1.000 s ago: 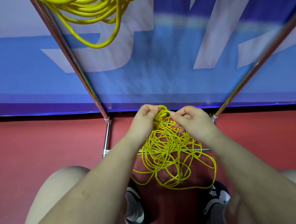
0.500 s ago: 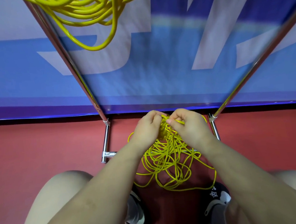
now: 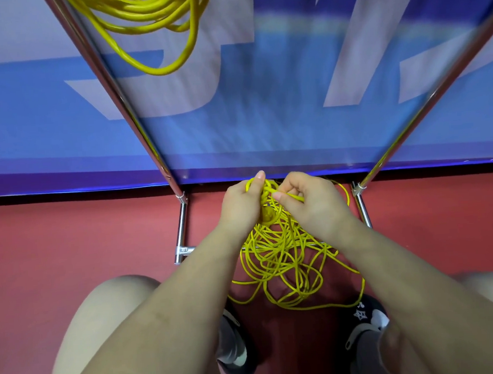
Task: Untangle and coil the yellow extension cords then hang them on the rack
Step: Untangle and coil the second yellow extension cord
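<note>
**Free room and obstructions around the rack base**

The tangled yellow cord (image 3: 285, 260) fills the floor gap inside the rack base (image 3: 181, 235), spilling over its cross bar. Both hands (image 3: 242, 206) (image 3: 313, 202) occupy the space just above the tangle. Slanting rack poles (image 3: 116, 90) (image 3: 426, 104) flank it. Open red floor (image 3: 68, 243) lies outside the base. Two shoes (image 3: 233, 348) (image 3: 366, 333) and the knees close the near side.

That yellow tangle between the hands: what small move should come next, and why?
Probably draw the strand pinched by the right hand out of the knot the left hand holds, since the tangled yellow cord below is a loose snarl on the floor, far from coilable.
</note>
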`<state>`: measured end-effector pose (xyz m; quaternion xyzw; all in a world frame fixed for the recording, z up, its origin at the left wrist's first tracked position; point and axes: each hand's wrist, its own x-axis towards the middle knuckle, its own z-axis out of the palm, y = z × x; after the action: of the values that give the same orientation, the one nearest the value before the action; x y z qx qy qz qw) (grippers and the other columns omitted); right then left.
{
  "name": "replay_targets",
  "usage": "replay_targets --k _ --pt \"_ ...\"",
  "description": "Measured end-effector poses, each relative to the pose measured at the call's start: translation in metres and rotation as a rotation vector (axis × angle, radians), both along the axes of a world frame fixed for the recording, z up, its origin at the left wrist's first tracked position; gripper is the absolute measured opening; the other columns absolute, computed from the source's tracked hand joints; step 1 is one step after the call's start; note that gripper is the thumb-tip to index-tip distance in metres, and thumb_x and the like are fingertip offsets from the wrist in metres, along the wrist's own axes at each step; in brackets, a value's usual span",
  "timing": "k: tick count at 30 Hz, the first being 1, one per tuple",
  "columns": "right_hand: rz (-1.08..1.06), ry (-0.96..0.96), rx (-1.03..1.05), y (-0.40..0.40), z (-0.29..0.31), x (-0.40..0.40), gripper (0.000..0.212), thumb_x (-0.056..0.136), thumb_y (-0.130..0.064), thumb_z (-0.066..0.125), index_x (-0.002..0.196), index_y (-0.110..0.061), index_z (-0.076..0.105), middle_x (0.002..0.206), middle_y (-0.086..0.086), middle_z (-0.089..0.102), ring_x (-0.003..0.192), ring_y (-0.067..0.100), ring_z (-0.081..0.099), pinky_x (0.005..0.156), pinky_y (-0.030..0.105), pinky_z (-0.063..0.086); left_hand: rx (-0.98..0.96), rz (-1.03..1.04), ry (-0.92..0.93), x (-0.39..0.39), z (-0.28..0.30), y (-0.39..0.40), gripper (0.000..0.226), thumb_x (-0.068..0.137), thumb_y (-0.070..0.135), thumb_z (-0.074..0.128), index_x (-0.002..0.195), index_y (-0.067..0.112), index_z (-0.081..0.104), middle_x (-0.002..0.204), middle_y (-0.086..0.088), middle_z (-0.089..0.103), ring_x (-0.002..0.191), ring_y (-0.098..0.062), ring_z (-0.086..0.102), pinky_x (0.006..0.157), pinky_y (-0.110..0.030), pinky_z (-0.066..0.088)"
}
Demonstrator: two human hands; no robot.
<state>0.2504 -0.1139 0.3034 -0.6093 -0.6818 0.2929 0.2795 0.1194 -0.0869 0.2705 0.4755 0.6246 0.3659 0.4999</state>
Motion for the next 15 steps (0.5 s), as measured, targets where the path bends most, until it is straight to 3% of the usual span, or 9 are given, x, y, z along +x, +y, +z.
replay_targets --k 3,5,11,15 --pt "0.016 0.068 -0.028 0.001 0.002 -0.003 0.016 0.087 -0.023 0.063 0.073 -0.026 0.057 0.062 -0.015 0.053 0.063 -0.001 0.050 0.065 0.024 0.040 -0.043 0.082 -0.096 0.002 0.001 0.002 0.037 0.097 0.039 0.048 0.087 0.013 0.072 0.084 -0.003 0.071 0.081 -0.020 0.065 0.087 -0.040 0.053" --pt "0.025 0.142 -0.058 0.001 0.004 -0.004 0.025 0.087 -0.020 0.062 0.067 -0.031 0.054 0.059 -0.015 0.056 0.065 0.002 0.053 0.069 0.026 0.044 -0.057 0.128 -0.172 0.004 0.003 0.004 0.034 0.098 0.036 0.046 0.086 0.017 0.072 0.089 -0.001 0.072 0.088 -0.020 0.067 0.091 -0.042 0.052" --pt "0.093 0.378 -0.139 -0.003 0.013 -0.008 0.023 0.090 -0.008 0.058 0.072 -0.023 0.057 0.051 -0.017 0.057 0.052 -0.003 0.053 0.057 0.009 0.039 -0.012 0.202 -0.226 0.002 0.004 0.006 0.033 0.099 0.035 0.043 0.085 0.020 0.069 0.089 -0.003 0.071 0.086 -0.019 0.066 0.092 -0.040 0.052" --pt "0.027 0.434 -0.147 -0.003 0.012 -0.001 0.020 0.091 -0.010 0.056 0.074 -0.022 0.056 0.057 -0.008 0.055 0.051 -0.001 0.051 0.059 0.018 0.043 -0.087 0.139 -0.366 0.003 0.008 0.008 0.038 0.100 0.039 0.039 0.089 0.018 0.069 0.085 -0.002 0.070 0.078 -0.018 0.063 0.078 -0.036 0.051"
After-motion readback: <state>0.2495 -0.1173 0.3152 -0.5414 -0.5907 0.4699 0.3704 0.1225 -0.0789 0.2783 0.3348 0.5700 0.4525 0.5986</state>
